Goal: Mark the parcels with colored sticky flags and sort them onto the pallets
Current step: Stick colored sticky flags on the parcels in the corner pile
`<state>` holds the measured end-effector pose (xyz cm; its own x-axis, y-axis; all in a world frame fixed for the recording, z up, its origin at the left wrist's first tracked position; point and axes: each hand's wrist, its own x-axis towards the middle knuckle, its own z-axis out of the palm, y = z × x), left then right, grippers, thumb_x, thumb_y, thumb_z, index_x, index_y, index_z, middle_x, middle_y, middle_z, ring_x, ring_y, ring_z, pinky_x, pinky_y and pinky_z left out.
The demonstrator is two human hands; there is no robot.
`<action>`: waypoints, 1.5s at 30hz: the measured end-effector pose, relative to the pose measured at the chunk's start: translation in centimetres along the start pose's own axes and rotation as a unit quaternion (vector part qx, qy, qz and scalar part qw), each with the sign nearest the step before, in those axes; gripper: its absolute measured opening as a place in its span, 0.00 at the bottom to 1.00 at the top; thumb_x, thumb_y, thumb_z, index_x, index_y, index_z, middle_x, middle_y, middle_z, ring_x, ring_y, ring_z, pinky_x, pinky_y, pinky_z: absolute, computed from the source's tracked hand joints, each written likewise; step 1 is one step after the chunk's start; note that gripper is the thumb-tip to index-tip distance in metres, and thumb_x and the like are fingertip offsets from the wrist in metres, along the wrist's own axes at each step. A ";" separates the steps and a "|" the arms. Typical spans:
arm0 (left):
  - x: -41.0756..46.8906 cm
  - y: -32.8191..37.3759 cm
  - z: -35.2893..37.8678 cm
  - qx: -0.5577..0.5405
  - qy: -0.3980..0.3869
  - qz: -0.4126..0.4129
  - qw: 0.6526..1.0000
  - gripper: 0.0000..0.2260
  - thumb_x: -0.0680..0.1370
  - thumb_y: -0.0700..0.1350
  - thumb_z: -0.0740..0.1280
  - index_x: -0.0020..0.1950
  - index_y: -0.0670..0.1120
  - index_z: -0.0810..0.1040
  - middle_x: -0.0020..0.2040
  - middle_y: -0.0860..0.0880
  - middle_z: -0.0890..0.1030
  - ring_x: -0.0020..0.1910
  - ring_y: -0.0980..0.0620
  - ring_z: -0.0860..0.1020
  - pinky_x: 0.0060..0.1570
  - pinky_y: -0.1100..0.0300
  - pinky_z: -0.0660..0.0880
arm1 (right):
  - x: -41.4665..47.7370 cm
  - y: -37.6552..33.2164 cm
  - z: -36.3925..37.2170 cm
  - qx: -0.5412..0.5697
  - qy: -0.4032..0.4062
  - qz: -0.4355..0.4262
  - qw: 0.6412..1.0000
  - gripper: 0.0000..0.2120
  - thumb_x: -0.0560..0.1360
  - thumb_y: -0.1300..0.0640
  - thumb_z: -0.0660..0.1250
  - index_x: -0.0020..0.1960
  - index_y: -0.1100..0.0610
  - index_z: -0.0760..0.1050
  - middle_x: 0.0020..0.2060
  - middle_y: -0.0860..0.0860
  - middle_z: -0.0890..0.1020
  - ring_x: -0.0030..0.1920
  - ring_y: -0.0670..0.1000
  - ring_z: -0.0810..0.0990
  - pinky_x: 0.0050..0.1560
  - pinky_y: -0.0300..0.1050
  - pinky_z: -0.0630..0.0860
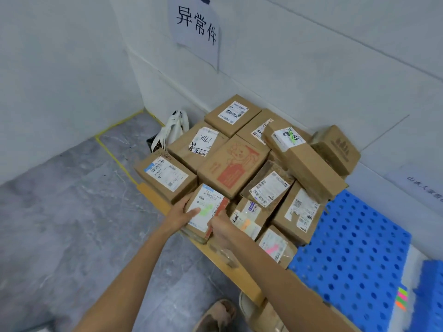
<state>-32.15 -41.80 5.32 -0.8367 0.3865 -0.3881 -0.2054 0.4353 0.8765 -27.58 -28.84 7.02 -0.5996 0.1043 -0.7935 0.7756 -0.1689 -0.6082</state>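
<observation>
A small brown parcel [208, 209] with a white label and a green flag sits at the front left of a heap of cardboard parcels [239, 164] on a yellow-brown pallet [230, 267]. My left hand [179, 213] holds its left side, thumb laid across the label. My right hand [221, 227] grips its right front edge. Neighbouring parcels carry an orange flag [245, 224], a pink flag [272, 249] and a green flag [293, 138]. A pad of colored sticky flags [402, 298] lies at the lower right.
A blue perforated plastic pallet [354, 238] adjoins the heap on the right. White walls close the corner, with a paper sign [195, 27] above. A white bag [171, 130] leans behind the heap. Yellow floor tape [115, 154] marks the grey floor. My sandalled foot [217, 315] is below.
</observation>
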 end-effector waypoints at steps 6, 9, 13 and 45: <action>1.1 -1.2 1.0 0.135 0.115 0.094 0.980 0.16 0.78 0.42 0.65 0.66 0.43 0.73 0.59 0.49 0.77 0.57 0.51 0.74 0.55 0.57 0.70 | -0.1 -2.2 -0.4 -0.204 0.093 -0.126 0.966 0.23 0.74 0.68 0.54 0.69 0.60 0.63 0.67 0.56 0.67 0.62 0.57 0.72 0.52 0.47 0.74; 1.0 -1.3 0.3 0.102 0.306 0.128 0.938 0.10 0.79 0.38 0.61 0.59 0.43 0.74 0.56 0.47 0.76 0.56 0.50 0.73 0.55 0.52 0.72 | 0.5 -6.2 0.2 -0.273 0.088 -0.245 0.926 0.23 0.76 0.71 0.53 0.68 0.58 0.66 0.67 0.54 0.68 0.59 0.54 0.74 0.51 0.45 0.74; 3.2 -2.7 -2.3 -0.038 0.387 0.032 0.921 0.20 0.77 0.41 0.63 0.68 0.45 0.64 0.64 0.46 0.69 0.64 0.49 0.67 0.63 0.53 0.67 | 4.8 -11.2 3.3 -0.377 -0.003 -0.302 0.876 0.19 0.77 0.69 0.57 0.66 0.55 0.70 0.62 0.53 0.75 0.55 0.55 0.78 0.49 0.46 0.79; -9.0 16.2 17.9 -0.037 -0.039 0.200 0.978 0.23 0.74 0.48 0.70 0.67 0.49 0.67 0.61 0.50 0.74 0.56 0.54 0.76 0.50 0.58 0.78 | -20.2 3.7 -21.8 0.087 0.257 -0.297 0.915 0.20 0.77 0.54 0.65 0.65 0.46 0.62 0.52 0.49 0.75 0.52 0.52 0.79 0.46 0.46 0.79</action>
<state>-18.89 -23.71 17.92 -0.8173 0.5755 -0.0284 0.0909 0.1774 0.9799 -8.27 -10.21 20.33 -0.6982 0.6687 -0.2556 0.2735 -0.0809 -0.9585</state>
